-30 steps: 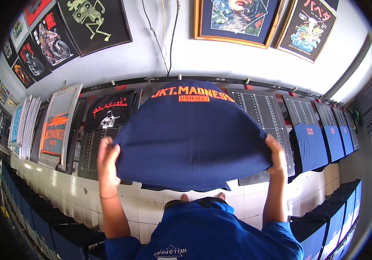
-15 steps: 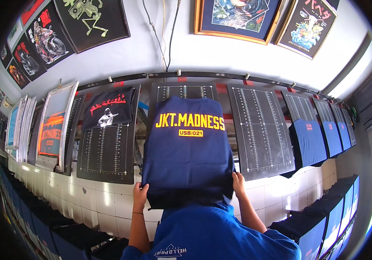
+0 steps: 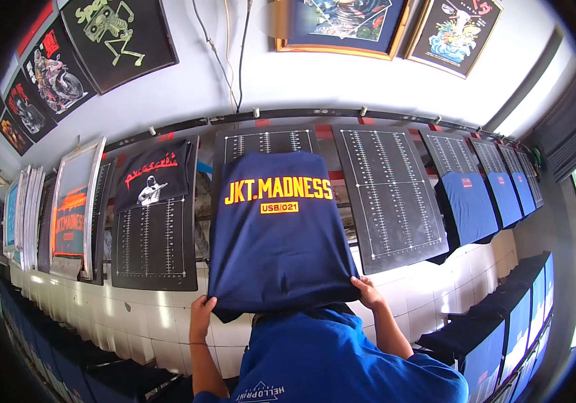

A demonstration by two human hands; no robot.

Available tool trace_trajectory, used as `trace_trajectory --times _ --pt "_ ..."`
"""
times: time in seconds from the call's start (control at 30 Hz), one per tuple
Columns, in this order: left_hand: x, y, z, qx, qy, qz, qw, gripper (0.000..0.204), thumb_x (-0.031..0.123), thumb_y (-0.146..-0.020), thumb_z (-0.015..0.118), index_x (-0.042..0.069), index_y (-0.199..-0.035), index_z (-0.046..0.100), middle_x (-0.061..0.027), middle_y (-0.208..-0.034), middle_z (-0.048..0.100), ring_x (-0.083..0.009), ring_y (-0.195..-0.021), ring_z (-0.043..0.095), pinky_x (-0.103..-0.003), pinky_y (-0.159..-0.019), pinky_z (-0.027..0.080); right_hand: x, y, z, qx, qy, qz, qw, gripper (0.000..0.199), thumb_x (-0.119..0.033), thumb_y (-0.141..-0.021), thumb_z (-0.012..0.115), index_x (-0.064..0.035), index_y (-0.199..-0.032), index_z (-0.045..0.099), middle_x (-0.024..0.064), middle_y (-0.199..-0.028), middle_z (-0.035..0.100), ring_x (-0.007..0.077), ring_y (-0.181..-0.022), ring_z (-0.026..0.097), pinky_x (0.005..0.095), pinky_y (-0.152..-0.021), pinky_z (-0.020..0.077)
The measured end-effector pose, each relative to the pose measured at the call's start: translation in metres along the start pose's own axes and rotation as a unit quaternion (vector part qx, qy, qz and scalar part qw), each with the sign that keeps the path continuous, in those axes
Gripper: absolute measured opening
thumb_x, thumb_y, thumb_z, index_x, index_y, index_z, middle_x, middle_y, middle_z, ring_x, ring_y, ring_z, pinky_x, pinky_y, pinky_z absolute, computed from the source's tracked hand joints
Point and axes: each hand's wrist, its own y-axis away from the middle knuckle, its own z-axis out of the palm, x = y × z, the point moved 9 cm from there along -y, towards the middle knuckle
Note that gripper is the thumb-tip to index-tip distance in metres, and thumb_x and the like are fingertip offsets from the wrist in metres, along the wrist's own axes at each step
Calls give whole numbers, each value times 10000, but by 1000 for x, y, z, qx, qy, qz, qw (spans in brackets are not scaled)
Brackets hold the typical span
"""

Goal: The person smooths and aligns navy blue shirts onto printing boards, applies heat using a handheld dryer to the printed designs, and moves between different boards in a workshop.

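Note:
A navy T-shirt with yellow lettering across its upper part lies over a black printing board, whose marked far end shows beyond the cloth. At the shirt's near left corner my left hand pinches the edge. My right hand grips the near right corner. Between the two hands the cloth is drawn out toward me, with soft folds near its lower edge. Most of the board is hidden under the shirt.
Right of the shirt stands a bare black board; farther right, boards carry blue shirts. On the left, a folded black shirt lies on another board, beside a framed printing screen. Dark garments hang on racks at both sides.
Both hands have lowered toward me, pulling the shirt's near edge with them. The cloth's lower part now looks smoother and fuller. My view has shifted slightly to the right.

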Motion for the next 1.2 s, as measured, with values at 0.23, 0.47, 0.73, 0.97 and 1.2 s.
trace_trajectory --times 0.23,0.47,0.73,0.97,1.2 --pt "235 53 1 -10 313 320 894 502 213 -773 749 -19 -1149 511 -80 -1090 584 -188 -1037 551 -377 -986 391 -274 113 46 -75 -151 -371 913 344 -265 -840 674 -9 -1060 609 104 -1111 619 204 -996 595 316 -893 451" --pt "383 100 66 -59 281 471 834 443 163 -928 527 -38 -1307 417 -172 -1272 519 -277 -1186 495 -451 -1034 368 -426 217 51 -53 -47 -576 814 238 -136 -870 601 26 -1044 606 123 -1026 632 178 -931 590 306 -874 431" --pt "402 43 179 55 403 202 891 378 360 -924 577 44 -1128 606 -57 -1095 641 -165 -979 613 -309 -904 460 -489 217 7 202 19 -502 841 218 -202 -929 570 -12 -1021 626 50 -859 648 112 -707 598 230 -641 465" --pt "455 -97 216 -105 372 189 903 280 226 -881 654 29 -1074 602 -114 -1043 650 -211 -958 625 -364 -891 488 -551 81 -28 101 -30 -397 912 238 -188 -899 593 15 -1019 621 76 -910 648 174 -797 618 316 -732 498" --pt "494 7 208 -120 280 282 910 274 239 -918 596 2 -1054 600 -103 -990 652 -193 -898 637 -340 -851 502 -551 190 -35 137 -11 -468 873 316 -168 -895 591 42 -1131 581 106 -987 639 180 -891 627 292 -780 507"
